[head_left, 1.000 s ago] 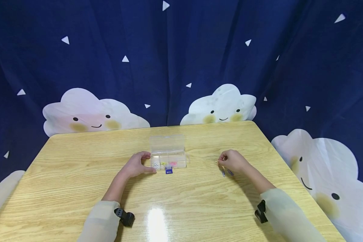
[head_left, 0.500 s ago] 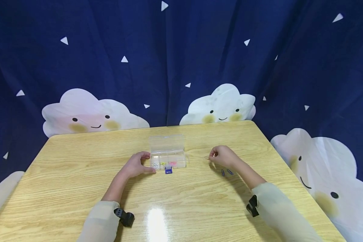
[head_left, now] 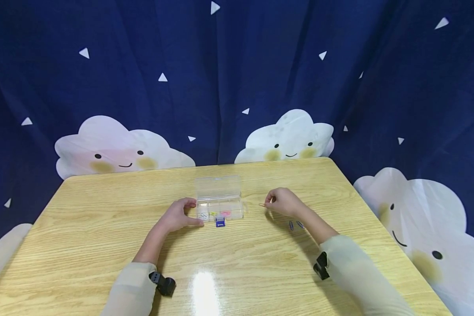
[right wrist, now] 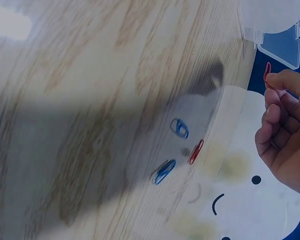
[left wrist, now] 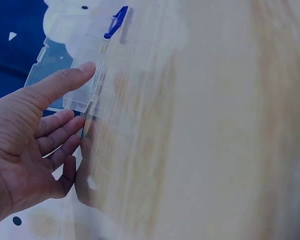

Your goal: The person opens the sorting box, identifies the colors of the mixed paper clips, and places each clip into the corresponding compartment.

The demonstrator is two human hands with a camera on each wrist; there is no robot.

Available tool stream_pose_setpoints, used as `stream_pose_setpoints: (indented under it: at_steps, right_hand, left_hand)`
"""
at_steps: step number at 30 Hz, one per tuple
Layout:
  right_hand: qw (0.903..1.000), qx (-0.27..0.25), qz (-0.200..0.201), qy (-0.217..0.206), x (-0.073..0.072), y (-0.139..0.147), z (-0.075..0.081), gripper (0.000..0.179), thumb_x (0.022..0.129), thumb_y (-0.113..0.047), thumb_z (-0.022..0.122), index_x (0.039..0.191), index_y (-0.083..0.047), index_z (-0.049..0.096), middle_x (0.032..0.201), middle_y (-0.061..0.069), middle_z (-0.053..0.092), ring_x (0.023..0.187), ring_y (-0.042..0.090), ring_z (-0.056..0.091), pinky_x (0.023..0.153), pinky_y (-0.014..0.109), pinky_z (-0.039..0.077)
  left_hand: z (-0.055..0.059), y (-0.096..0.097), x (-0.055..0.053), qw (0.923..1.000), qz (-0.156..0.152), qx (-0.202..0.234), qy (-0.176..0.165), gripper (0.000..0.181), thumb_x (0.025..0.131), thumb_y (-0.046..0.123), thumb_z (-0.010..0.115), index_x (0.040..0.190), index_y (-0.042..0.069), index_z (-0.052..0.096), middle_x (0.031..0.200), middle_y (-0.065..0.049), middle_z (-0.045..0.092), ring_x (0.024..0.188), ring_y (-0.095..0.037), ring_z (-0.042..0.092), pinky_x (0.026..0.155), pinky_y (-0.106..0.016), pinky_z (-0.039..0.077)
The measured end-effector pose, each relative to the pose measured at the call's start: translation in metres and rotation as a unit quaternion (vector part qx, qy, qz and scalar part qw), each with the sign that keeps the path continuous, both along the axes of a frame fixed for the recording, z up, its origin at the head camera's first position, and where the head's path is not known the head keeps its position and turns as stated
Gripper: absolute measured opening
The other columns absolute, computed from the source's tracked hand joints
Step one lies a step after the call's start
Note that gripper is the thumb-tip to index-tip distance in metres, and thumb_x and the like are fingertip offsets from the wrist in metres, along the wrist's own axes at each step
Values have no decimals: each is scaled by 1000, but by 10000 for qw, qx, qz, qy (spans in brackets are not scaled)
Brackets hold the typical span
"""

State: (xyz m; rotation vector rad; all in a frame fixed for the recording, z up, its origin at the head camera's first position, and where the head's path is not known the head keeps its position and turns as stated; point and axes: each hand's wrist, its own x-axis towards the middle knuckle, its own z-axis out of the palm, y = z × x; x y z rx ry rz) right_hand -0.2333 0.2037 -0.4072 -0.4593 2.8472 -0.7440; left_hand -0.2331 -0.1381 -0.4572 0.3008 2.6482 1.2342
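Note:
A clear plastic compartment box [head_left: 231, 204] lies on the table with its lid [head_left: 218, 187] raised at the back and a blue latch [head_left: 220, 222] at its front. Small white, yellow and pink pieces show in its front compartments. My left hand [head_left: 177, 216] is at the box's left end, thumb along the front corner and loosely bent fingers by the side. Between thumb and index finger, my right hand [head_left: 286, 202] pinches a red paper clip [right wrist: 267, 72], held in the air right of the box.
Two blue paper clips [right wrist: 180, 128] and another red paper clip [right wrist: 196, 151] lie on the wooden table [head_left: 102, 228] below my right forearm. A dark blue curtain [head_left: 205, 87] with clouds hangs behind the table.
My right hand has lifted off from beside the blue paper clips and moved left toward the box, carrying the red paper clip. My left hand and the box stay put.

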Motion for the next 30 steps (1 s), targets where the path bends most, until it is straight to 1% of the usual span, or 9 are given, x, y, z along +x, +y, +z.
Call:
stream_pose_setpoints:
  at_steps: [5,7,14,20,30]
  right_hand:
    - [10000,1,43,-14,-2,-7,0,12,87,-18,63,83,-7,66,64,-1,56,53,9,43,50,22,37]
    - [9999,37,106,50,-3,-10,-1,12,87,-18,63,82,-7,66,65,-1,57,54,9,44,50,23,37]
    - [9998,22,181,102,-7,-21,0,11,86,-18,64,80,-9,67,66,-1,58,56,10,45,54,24,39]
    - [9992,43,333,223,-9,-33,1,10,84,-18,64,79,-9,67,67,-2,59,58,9,47,59,23,41]
    - [9988,124,456,155,-8,-53,0,10,86,-17,62,80,-10,67,65,-3,58,53,7,43,57,22,39]
  left_hand:
    - [0,0,1,10000,6,23,9,77,66,26,85,129,-2,49,125,-17,58,118,-32,50,103,-47,39]
    - [0,0,1,10000,8,14,17,77,66,26,85,129,-1,49,124,-17,58,118,-32,50,103,-47,38]
    - [-1,0,0,10000,16,-27,18,77,66,26,85,129,-1,49,125,-16,58,118,-32,49,103,-47,38]
    - [-2,0,0,10000,16,-77,-23,78,66,28,85,129,-1,49,125,-16,57,118,-32,49,103,-47,38]
    - [-1,-1,0,10000,2,-68,6,78,66,28,85,129,-1,49,125,-16,58,118,-32,50,103,-47,39]
